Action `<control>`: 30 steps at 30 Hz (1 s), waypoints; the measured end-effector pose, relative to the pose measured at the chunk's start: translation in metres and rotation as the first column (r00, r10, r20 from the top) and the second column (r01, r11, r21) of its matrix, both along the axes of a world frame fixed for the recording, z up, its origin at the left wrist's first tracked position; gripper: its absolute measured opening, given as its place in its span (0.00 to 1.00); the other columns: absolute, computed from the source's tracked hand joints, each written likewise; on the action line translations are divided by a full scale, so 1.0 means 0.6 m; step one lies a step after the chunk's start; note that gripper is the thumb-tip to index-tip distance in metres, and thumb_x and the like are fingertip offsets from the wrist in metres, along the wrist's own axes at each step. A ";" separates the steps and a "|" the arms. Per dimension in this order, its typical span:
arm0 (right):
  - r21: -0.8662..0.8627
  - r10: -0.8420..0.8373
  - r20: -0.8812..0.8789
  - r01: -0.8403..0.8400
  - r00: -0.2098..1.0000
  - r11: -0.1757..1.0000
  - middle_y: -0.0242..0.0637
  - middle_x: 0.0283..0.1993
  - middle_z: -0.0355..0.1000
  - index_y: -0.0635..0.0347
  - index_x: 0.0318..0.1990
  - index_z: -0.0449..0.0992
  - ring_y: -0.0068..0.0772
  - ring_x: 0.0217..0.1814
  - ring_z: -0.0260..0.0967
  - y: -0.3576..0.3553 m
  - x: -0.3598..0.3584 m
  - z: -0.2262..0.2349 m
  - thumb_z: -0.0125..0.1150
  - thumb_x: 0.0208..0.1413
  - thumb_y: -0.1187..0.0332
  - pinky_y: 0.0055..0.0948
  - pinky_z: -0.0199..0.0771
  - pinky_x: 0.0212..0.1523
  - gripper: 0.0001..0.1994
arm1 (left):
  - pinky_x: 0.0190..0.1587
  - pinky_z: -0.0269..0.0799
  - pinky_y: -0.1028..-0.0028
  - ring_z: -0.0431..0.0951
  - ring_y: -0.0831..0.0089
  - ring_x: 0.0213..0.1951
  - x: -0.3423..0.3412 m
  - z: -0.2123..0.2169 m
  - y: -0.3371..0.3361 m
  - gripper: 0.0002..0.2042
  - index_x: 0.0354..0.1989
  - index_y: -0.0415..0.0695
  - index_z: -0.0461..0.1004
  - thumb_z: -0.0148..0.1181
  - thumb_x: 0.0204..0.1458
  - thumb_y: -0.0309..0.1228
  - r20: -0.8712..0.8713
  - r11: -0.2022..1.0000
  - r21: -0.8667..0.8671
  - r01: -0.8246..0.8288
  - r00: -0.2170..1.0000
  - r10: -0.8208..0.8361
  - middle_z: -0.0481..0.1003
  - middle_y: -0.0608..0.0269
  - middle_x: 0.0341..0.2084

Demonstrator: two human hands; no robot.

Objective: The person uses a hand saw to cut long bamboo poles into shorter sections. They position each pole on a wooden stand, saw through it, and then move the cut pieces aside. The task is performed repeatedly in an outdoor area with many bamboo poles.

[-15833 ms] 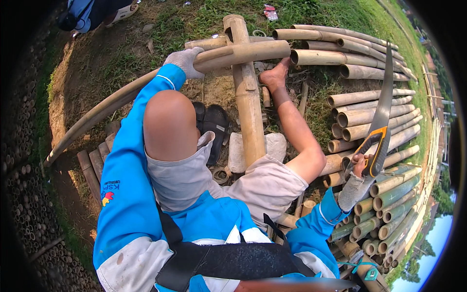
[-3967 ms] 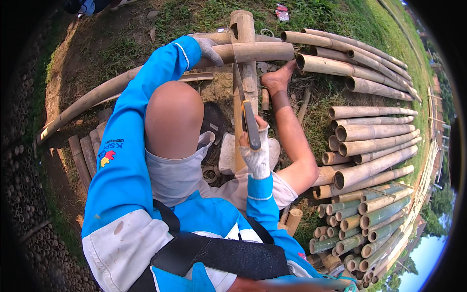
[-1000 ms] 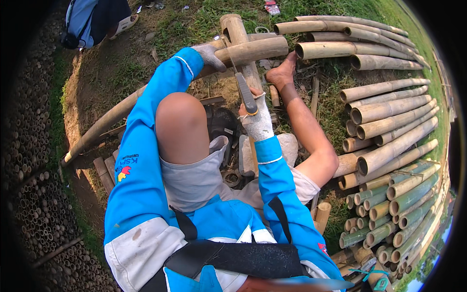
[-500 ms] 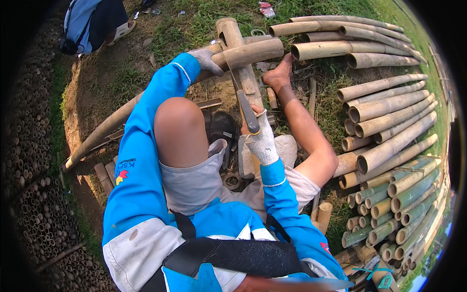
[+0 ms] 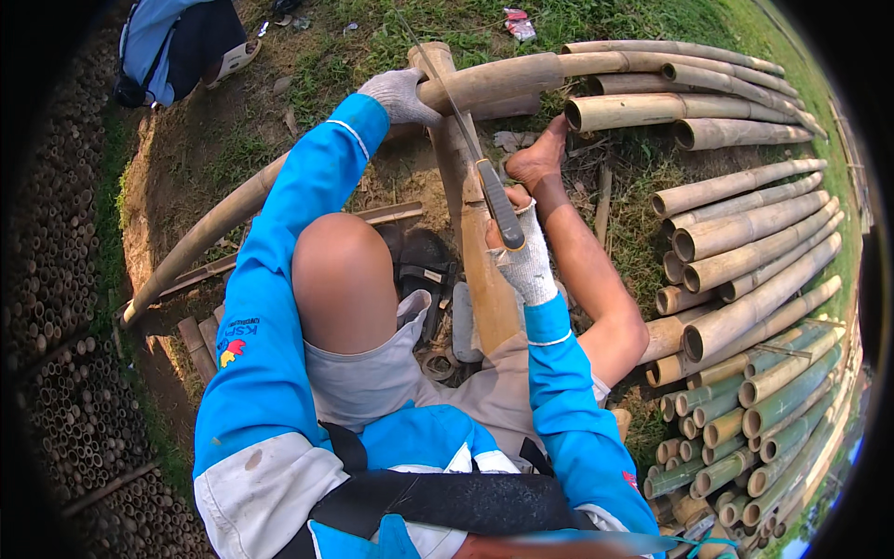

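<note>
My left hand (image 5: 402,96), in a light knit glove, is closed around a long bamboo pole (image 5: 223,219). The pole curves from the lower left up to the right and lies across an upright-looking bamboo post (image 5: 489,289) that extends between my legs. My right hand (image 5: 523,252), gloved with bare fingertips, grips the dark handle (image 5: 500,205) of a hand saw. Its long narrow blade (image 5: 463,121) crosses the pole just right of my left hand, with the far end sticking out beyond it. Whether the teeth have cut into the pole cannot be made out.
Several cut bamboo poles (image 5: 745,233) lie stacked along the right, some green (image 5: 792,401). Many bamboo ends (image 5: 65,419) fill the left side. Dark sandals (image 5: 424,261) and a grey stone-like block (image 5: 466,321) sit between my legs. Another person (image 5: 182,42) is at the far left.
The pole has shifted a little to the right and away from me, with my left hand on it. My right hand and the saw have moved right, and the blade now reaches past the pole.
</note>
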State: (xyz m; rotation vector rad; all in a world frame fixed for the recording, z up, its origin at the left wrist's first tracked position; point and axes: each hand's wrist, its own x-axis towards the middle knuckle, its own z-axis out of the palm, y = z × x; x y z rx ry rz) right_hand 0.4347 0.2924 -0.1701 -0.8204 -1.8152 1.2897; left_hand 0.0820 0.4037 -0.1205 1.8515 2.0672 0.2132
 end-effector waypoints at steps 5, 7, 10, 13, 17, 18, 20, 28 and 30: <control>-0.099 -0.007 -0.014 0.005 1.000 0.995 0.33 0.50 0.72 0.57 0.73 0.66 0.22 0.45 0.69 -0.026 0.015 0.001 0.66 0.58 0.78 0.25 0.74 0.52 0.33 | 0.57 0.81 0.53 0.86 0.49 0.53 0.063 0.023 -0.035 0.40 0.61 0.53 0.78 0.75 0.41 0.64 -0.233 0.990 0.040 -0.132 0.963 0.138 0.85 0.51 0.51; -0.154 -0.018 0.032 0.023 0.999 0.988 0.33 0.51 0.72 0.57 0.73 0.66 0.24 0.45 0.69 -0.043 0.032 0.017 0.66 0.58 0.78 0.26 0.74 0.52 0.33 | 0.57 0.81 0.52 0.86 0.49 0.53 0.062 0.033 -0.034 0.40 0.61 0.53 0.78 0.75 0.41 0.63 -0.224 0.993 0.000 -0.118 0.968 0.115 0.85 0.51 0.51; 0.108 -0.082 0.070 0.074 0.994 0.991 0.36 0.53 0.71 0.59 0.72 0.65 0.25 0.47 0.69 -0.094 0.077 0.042 0.65 0.58 0.77 0.28 0.74 0.53 0.33 | 0.57 0.82 0.52 0.86 0.49 0.53 0.045 0.035 -0.021 0.41 0.60 0.51 0.79 0.76 0.39 0.63 -0.195 0.996 0.021 -0.084 0.977 0.086 0.85 0.49 0.51; -0.118 -0.080 0.146 0.097 0.986 0.988 0.44 0.60 0.71 0.65 0.69 0.65 0.34 0.58 0.70 -0.143 0.120 0.051 0.60 0.62 0.75 0.36 0.71 0.63 0.27 | 0.57 0.82 0.53 0.86 0.49 0.53 0.035 0.023 -0.015 0.42 0.60 0.48 0.80 0.76 0.36 0.62 -0.170 0.997 0.009 -0.075 0.983 0.075 0.84 0.48 0.51; 0.175 -0.107 0.157 0.079 0.982 0.981 0.44 0.59 0.70 0.66 0.67 0.66 0.35 0.59 0.70 -0.088 0.074 0.041 0.55 0.63 0.76 0.36 0.72 0.63 0.24 | 0.57 0.82 0.54 0.86 0.49 0.53 0.034 0.022 -0.008 0.42 0.59 0.47 0.80 0.76 0.37 0.61 -0.218 0.997 0.020 -0.077 0.973 0.080 0.85 0.47 0.51; 0.050 -0.097 0.090 0.092 0.991 0.994 0.42 0.58 0.70 0.64 0.66 0.67 0.31 0.56 0.69 -0.053 0.047 0.038 0.56 0.63 0.78 0.33 0.72 0.61 0.23 | 0.57 0.82 0.54 0.86 0.50 0.53 0.036 0.024 -0.008 0.42 0.59 0.47 0.80 0.76 0.37 0.61 -0.229 0.997 -0.007 -0.073 0.971 0.069 0.85 0.48 0.51; 0.016 -0.017 0.076 0.015 0.997 1.000 0.45 0.61 0.73 0.60 0.69 0.67 0.39 0.59 0.74 0.023 -0.021 0.022 0.67 0.56 0.78 0.32 0.74 0.63 0.32 | 0.57 0.82 0.54 0.86 0.50 0.53 0.039 0.027 -0.007 0.43 0.60 0.47 0.80 0.76 0.37 0.62 -0.216 0.996 0.022 -0.086 0.972 0.089 0.85 0.47 0.51; -0.029 -0.054 0.055 0.055 0.997 0.998 0.40 0.60 0.72 0.61 0.70 0.66 0.30 0.56 0.71 -0.083 0.086 -0.018 0.66 0.57 0.72 0.29 0.72 0.58 0.32 | 0.56 0.82 0.53 0.87 0.48 0.51 0.013 0.008 0.011 0.45 0.57 0.44 0.81 0.76 0.35 0.66 -0.183 0.999 0.004 -0.037 0.982 0.037 0.85 0.44 0.48; 0.211 -0.138 0.055 0.124 0.989 0.970 0.40 0.58 0.71 0.62 0.67 0.67 0.30 0.55 0.71 -0.117 0.115 0.003 0.62 0.57 0.75 0.30 0.72 0.57 0.29 | 0.55 0.83 0.54 0.87 0.48 0.50 0.003 0.002 0.022 0.45 0.56 0.43 0.82 0.77 0.34 0.66 -0.145 1.000 0.009 -0.014 0.989 0.015 0.86 0.44 0.47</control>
